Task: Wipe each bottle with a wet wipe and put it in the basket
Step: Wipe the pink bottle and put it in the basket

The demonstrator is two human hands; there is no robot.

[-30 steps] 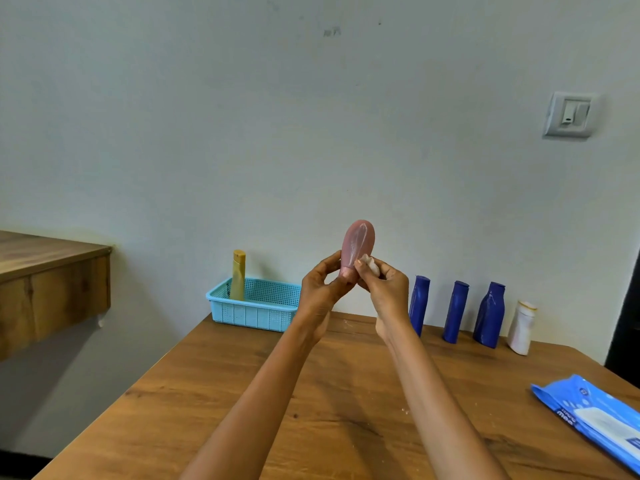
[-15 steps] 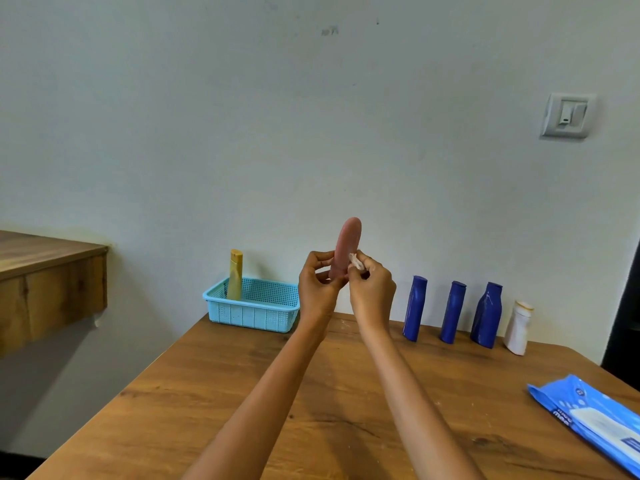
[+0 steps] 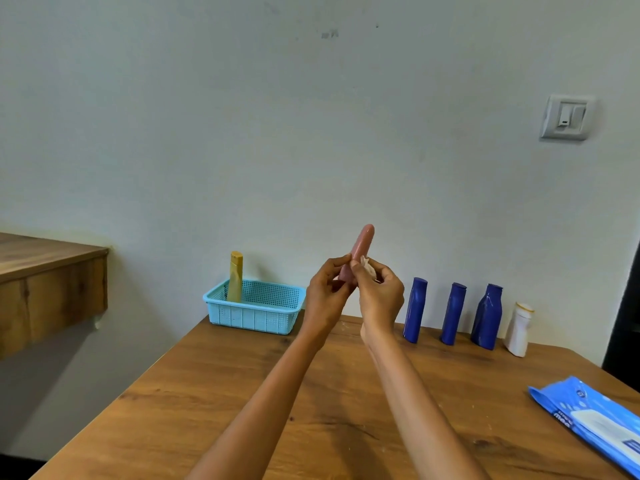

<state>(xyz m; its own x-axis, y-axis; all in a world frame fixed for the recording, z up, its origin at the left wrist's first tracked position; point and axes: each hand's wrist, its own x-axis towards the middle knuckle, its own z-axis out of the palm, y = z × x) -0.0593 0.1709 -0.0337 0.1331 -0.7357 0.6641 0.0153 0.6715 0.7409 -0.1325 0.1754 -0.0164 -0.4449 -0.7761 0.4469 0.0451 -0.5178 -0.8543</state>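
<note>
Tabletop [image 3: 214, 403] of brown wood fills the lower part of the room, pushed against a pale wall [image 3: 311, 133]. Off its left edge a wooden shelf [image 3: 48, 292] juts out from the wall. Near the tabletop's right edge lies a blue pack of wipes [image 3: 595, 420], partly cut off from sight. At the back left of the tabletop sits a light blue basket [image 3: 254, 315] with a yellow bottle [image 3: 236, 277] standing upright inside it. Along the tabletop's back edge, to the right of the basket, three dark blue bottles [image 3: 415, 310] [image 3: 453, 313] [image 3: 487, 315] stand in a row, and a small white bottle [image 3: 518, 329] stands just beside the last of them. High above the white bottle a switch plate [image 3: 566, 117] is set in the wall.

Raised over the middle of the tabletop, the left hand [image 3: 327, 294] pinches the lower end of a pink bottle [image 3: 360, 249], which points up and leans slightly right. The right hand [image 3: 381, 296] has its fingers curled round a crumpled white wipe [image 3: 367, 266], held against the pink bottle's right side.
</note>
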